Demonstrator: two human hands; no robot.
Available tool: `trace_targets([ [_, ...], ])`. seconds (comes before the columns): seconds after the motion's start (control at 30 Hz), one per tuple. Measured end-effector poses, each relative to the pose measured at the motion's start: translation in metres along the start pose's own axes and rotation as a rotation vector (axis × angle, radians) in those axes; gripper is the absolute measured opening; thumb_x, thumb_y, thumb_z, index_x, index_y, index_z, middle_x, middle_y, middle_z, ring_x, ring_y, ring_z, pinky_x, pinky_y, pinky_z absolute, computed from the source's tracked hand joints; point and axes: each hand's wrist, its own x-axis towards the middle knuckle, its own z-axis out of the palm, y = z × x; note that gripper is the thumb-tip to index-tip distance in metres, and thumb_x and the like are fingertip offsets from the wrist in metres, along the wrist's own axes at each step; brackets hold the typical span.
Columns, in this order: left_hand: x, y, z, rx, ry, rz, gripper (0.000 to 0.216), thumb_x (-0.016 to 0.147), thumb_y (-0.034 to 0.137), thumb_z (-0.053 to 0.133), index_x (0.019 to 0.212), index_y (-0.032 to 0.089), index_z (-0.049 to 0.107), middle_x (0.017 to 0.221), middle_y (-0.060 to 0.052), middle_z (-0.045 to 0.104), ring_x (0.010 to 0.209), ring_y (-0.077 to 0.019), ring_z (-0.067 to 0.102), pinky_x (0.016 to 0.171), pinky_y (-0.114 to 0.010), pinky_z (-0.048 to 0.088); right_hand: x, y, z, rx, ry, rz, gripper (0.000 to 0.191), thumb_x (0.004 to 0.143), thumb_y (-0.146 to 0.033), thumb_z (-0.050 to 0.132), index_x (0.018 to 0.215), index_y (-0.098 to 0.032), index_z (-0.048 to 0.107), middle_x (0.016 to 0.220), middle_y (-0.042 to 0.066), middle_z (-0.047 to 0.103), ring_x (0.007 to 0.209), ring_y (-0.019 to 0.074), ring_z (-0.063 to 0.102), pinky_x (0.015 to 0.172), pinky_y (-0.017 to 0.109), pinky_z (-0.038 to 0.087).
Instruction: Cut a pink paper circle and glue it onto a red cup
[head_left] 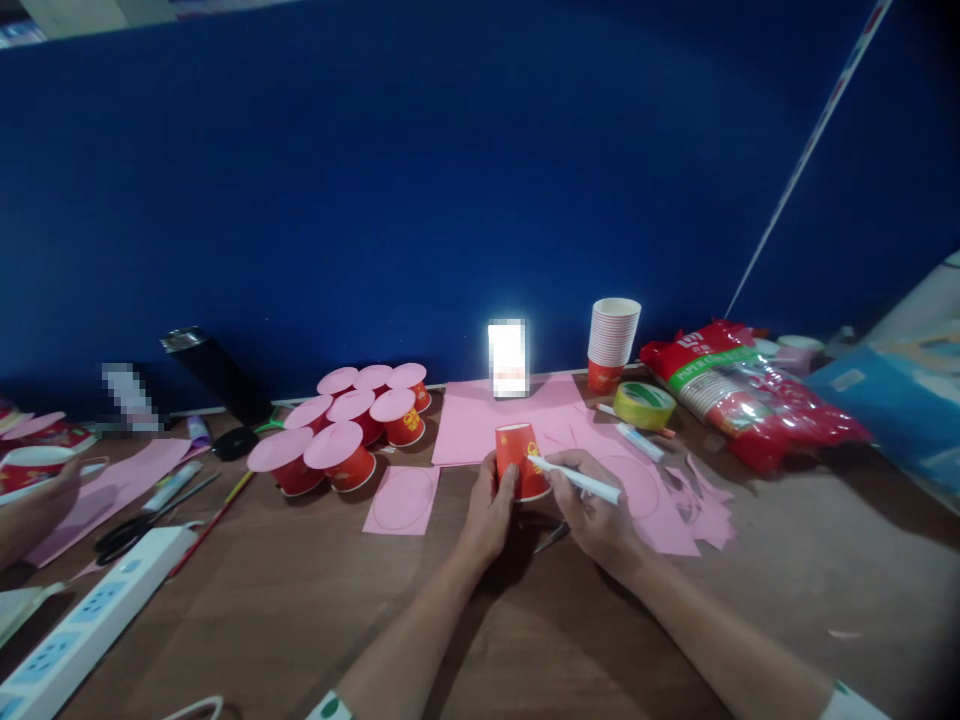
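My left hand [491, 508] grips a red paper cup [516, 447] with gold print, held over the table in front of me, its narrower end seemingly up. In my right hand [592, 505] is a slim white pen-like tube [589, 482], its tip touching or very close to the cup's side. Just below the hands lies a dark pointed tool [551, 538], partly hidden. Left of the cup lies a pink paper square [401, 502] with a circle drawn on it. Behind are larger pink sheets [469, 425]; cut pink scraps [686, 515] lie to the right.
Several red cups topped with pink discs [341, 445] stand left of centre. A cup stack [613, 340], yellow tape roll [643, 405] and red plastic bag [750, 390] are at right. A power strip [105, 610], scissors [124, 540] and another person's hand [45, 515] are at left.
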Motion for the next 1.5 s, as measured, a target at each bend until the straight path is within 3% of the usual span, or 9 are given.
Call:
trace_targets([
  [0.23,0.0007,-0.0037,-0.0010,0.007,-0.013,0.017,0.045,0.088,0.047,0.048,0.121,0.017,0.052,0.118,-0.011,0.063,0.108,-0.0231,0.057,0.096,-0.038,0.042,0.0004,0.0003,0.0010,0.054,0.049,-0.007,0.014,0.090,-0.021,0.051,0.101,-0.020,0.059,0.089,0.005,0.067,0.078,0.0172,0.066,0.071,0.029,0.054],
  [0.67,-0.0011,0.0016,-0.0008,0.018,-0.014,-0.004,0.043,0.089,0.045,0.047,0.121,0.018,0.052,0.118,-0.009,0.062,0.109,-0.0218,0.057,0.095,-0.034,0.042,0.0015,0.0010,0.0011,0.036,0.043,0.024,0.014,0.091,-0.024,0.051,0.100,-0.019,0.060,0.088,0.006,0.069,0.078,0.0177,0.067,0.070,0.029,0.055],
  [1.2,-0.0021,0.0022,-0.0009,-0.044,-0.023,0.024,0.044,0.088,0.048,0.047,0.119,0.017,0.054,0.115,-0.008,0.064,0.106,-0.0210,0.058,0.094,-0.033,0.043,0.0029,-0.0015,-0.0004,0.042,0.055,0.117,0.018,0.091,-0.031,0.050,0.097,-0.018,0.061,0.075,0.006,0.069,0.066,0.0184,0.067,0.053,0.027,0.055],
  [1.5,-0.0013,-0.0011,-0.0014,-0.037,-0.016,0.020,0.042,0.090,0.046,0.045,0.119,0.017,0.054,0.115,-0.008,0.064,0.106,-0.0214,0.058,0.095,-0.034,0.043,0.0027,-0.0016,-0.0004,0.063,0.049,0.121,0.019,0.091,-0.033,0.050,0.096,-0.018,0.060,0.080,0.006,0.070,0.065,0.0167,0.067,0.054,0.025,0.054],
])
